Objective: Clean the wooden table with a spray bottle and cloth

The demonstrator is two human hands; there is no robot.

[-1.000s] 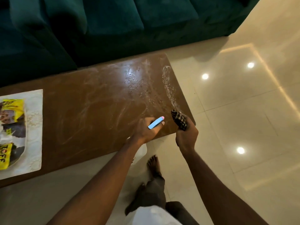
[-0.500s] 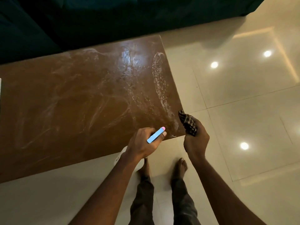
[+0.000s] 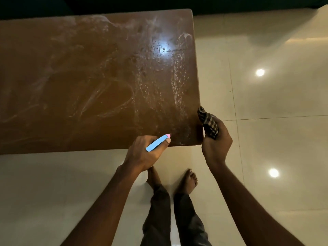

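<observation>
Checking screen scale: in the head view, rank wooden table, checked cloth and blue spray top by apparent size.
1. wooden table, by far.
2. checked cloth, in the right hand.
3. blue spray top, in the left hand.
Last two partly hidden; order unsure.

Floor point(image 3: 266, 139): large glossy cream tiles, thin grout lines. Light reflections: two round bright spots on tiles at right, upper point(image 3: 260, 72), lower point(image 3: 273, 172). Sofa point(image 3: 248, 4): dark strip along top edge, soft shadow on tiles below. Lighting dim, warm.
</observation>
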